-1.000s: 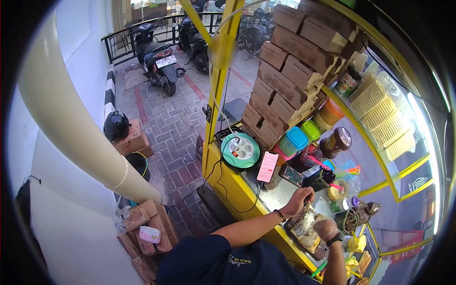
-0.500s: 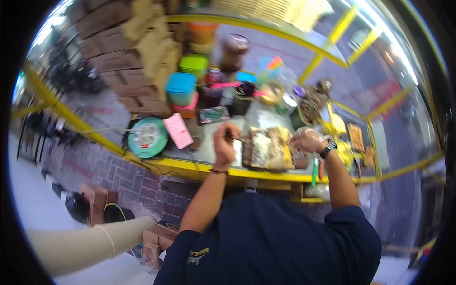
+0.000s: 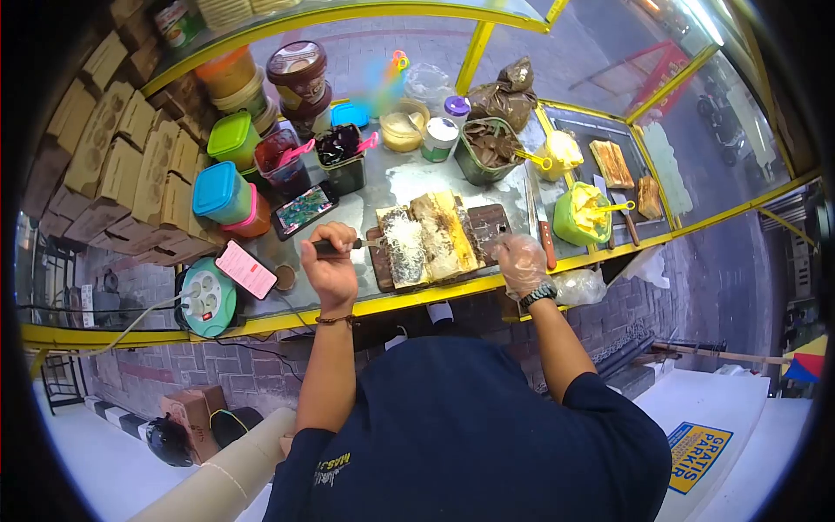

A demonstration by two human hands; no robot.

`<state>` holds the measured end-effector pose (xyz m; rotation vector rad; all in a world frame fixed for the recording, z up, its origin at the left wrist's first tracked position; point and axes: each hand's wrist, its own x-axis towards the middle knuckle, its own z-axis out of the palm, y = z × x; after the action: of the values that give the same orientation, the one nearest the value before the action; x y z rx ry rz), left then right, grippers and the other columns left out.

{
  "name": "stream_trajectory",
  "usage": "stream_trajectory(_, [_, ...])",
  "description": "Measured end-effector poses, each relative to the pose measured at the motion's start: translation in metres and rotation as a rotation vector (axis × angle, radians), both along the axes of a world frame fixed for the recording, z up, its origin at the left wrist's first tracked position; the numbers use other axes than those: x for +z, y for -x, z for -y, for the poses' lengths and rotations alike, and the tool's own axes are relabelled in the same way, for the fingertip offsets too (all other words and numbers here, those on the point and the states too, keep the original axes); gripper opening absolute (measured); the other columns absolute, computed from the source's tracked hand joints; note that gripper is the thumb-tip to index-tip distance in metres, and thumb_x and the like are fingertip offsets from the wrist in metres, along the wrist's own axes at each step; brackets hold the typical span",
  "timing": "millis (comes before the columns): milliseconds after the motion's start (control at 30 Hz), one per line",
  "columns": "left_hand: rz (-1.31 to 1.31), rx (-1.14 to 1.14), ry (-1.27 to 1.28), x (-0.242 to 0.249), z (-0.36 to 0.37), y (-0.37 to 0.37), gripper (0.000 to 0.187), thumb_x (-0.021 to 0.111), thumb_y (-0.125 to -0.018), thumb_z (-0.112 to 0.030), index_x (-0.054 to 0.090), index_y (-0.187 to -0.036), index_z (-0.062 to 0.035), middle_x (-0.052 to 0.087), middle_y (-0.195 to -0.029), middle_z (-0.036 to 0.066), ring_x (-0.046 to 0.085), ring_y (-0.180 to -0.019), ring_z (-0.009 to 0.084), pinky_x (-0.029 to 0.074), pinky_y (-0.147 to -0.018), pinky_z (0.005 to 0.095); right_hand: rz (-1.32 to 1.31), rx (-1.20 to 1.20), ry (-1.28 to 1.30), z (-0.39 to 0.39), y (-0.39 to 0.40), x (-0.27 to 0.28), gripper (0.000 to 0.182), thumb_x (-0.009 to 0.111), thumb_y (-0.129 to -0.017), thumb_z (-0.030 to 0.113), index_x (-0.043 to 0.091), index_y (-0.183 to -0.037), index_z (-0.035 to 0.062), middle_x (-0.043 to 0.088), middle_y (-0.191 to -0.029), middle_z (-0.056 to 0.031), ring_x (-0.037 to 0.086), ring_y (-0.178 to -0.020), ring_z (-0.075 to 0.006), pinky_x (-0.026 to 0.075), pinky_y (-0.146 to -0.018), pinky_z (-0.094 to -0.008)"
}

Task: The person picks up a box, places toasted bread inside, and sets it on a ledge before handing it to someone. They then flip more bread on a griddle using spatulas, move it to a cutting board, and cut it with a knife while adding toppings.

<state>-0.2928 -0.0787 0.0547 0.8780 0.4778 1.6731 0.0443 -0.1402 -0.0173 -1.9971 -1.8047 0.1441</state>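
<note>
Now the left hand [image 3: 330, 265] has its fingers wrapped round a knife [image 3: 344, 246] beside the bread [image 3: 428, 237], the gloved right hand [image 3: 520, 261] having dropped to the board [image 3: 487, 228] edge, fingers loosely curled.

Street food cart on a brick-paved walkway in daylight.
A yellow metal frame [image 3: 474, 56] with glass panes encloses the steel counter [image 3: 409, 178]; stacked cardboard boxes [image 3: 122, 165] fill its left end. Below lies grey and red brick paving [image 3: 252, 370], a white ledge [image 3: 713, 409] bearing a blue-and-yellow parking sign [image 3: 700, 452], and a pale round column [image 3: 230, 478].
</note>
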Motion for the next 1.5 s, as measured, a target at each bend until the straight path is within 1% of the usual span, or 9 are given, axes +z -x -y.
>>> stream_trajectory(500, [-0.024, -0.035, -0.050, 0.007, -0.027, -0.027, 0.058, 0.036, -0.099, -0.058, 0.041, -0.072, -0.0060, 0.038, -0.070, 0.005, 0.034, -0.068, 0.0178, 0.033, -0.073, 0.0344, 0.255, -0.277, 0.133, 0.025, -0.092, -0.065, 0.028, 0.066, -0.082, 0.031, 0.070, -0.096, 0.0071, 0.067, -0.093, -0.0170, 0.065, -0.088, -0.0349, 0.052, -0.078, -0.0461])
stream_trajectory(733, [-0.123, 0.099, -0.096, 0.008, 0.007, -0.004, 0.060, 0.038, -0.097, -0.062, 0.041, -0.071, -0.0077, 0.037, -0.069, 0.003, 0.034, -0.067, 0.0174, 0.032, -0.073, 0.0351, 0.064, -0.051, -0.191, 0.002, -0.058, -0.033, 0.022, 0.067, -0.080, 0.025, 0.068, -0.089, 0.0051, 0.066, -0.086, -0.0170, 0.064, -0.084, -0.0355, 0.052, -0.077, -0.0452])
stream_trajectory(867, [-0.074, 0.116, -0.075, 0.011, 0.025, -0.014, 0.060, 0.038, -0.097, -0.063, 0.040, -0.071, -0.0083, 0.036, -0.067, 0.003, 0.033, -0.067, 0.0173, 0.031, -0.072, 0.0354, -0.054, 0.043, 0.145, -0.014, -0.045, -0.028, 0.026, 0.062, -0.084, 0.027, 0.069, -0.096, 0.0051, 0.066, -0.088, -0.0192, 0.064, -0.088, -0.0380, 0.051, -0.083, -0.0472])
stream_trajectory(933, [-0.045, 0.048, -0.109, 0.019, 0.029, -0.032, 0.060, 0.038, -0.097, -0.063, 0.040, -0.071, -0.0083, 0.036, -0.067, 0.003, 0.032, -0.067, 0.0173, 0.031, -0.072, 0.0357, 0.002, -0.071, 0.006, -0.012, -0.049, -0.005, 0.027, 0.062, -0.082, 0.027, 0.067, -0.092, 0.0026, 0.069, -0.090, -0.0195, 0.065, -0.091, -0.0385, 0.052, -0.083, -0.0462])
stream_trajectory(1067, [-0.064, -0.055, -0.140, 0.024, 0.030, -0.060, 0.060, 0.037, -0.098, -0.062, 0.041, -0.070, -0.0080, 0.037, -0.066, 0.003, 0.033, -0.066, 0.0169, 0.032, -0.073, 0.0362, 0.111, -0.271, 0.341, -0.008, -0.097, -0.035, 0.025, 0.056, -0.085, 0.021, 0.069, -0.098, 0.0043, 0.070, -0.094, -0.0191, 0.068, -0.090, -0.0360, 0.054, -0.083, -0.0441])
stream_trajectory(1133, [-0.054, -0.104, -0.142, 0.021, 0.029, -0.065, 0.061, 0.037, -0.098, -0.062, 0.041, -0.070, -0.0083, 0.037, -0.066, 0.003, 0.033, -0.065, 0.0162, 0.032, -0.073, 0.0353, 0.204, -0.159, 0.305, 0.003, -0.103, -0.038, 0.020, 0.056, -0.082, 0.017, 0.069, -0.091, 0.0042, 0.070, -0.095, -0.0194, 0.069, -0.090, -0.0355, 0.055, -0.082, -0.0431])
stream_trajectory(1333, [-0.051, -0.107, -0.117, 0.025, 0.016, -0.071, 0.060, 0.038, -0.097, -0.061, 0.040, -0.070, -0.0080, 0.036, -0.067, 0.003, 0.034, -0.067, 0.0179, 0.034, -0.075, 0.0365, 0.134, -0.355, 0.352, 0.006, -0.100, -0.050, 0.020, 0.058, -0.083, 0.015, 0.069, -0.096, 0.0044, 0.069, -0.098, -0.0208, 0.067, -0.093, -0.0376, 0.054, -0.084, -0.0445])
stream_trajectory(1400, [-0.105, -0.120, -0.167, 0.031, 0.011, -0.080, 0.061, 0.036, -0.097, -0.062, 0.040, -0.071, -0.0069, 0.037, -0.068, 0.005, 0.036, -0.069, 0.0198, 0.035, -0.076, 0.0379, 0.143, -0.274, 0.206, 0.012, -0.090, -0.042, 0.029, 0.060, -0.084, 0.019, 0.062, -0.110, 0.0054, 0.069, -0.095, -0.0194, 0.067, -0.086, -0.0384, 0.054, -0.075, -0.0480])
stream_trajectory(1500, [-0.138, -0.190, -0.186, 0.024, 0.006, -0.093, 0.060, 0.038, -0.096, -0.062, 0.040, -0.071, -0.0067, 0.037, -0.070, 0.005, 0.036, -0.071, 0.0200, 0.034, -0.076, 0.0375, 0.155, -0.280, 0.410, 0.009, -0.079, -0.048, 0.027, 0.058, -0.086, 0.016, 0.067, -0.108, 0.0051, 0.068, -0.110, -0.0187, 0.068, -0.095, -0.0337, 0.055, -0.082, -0.0434])
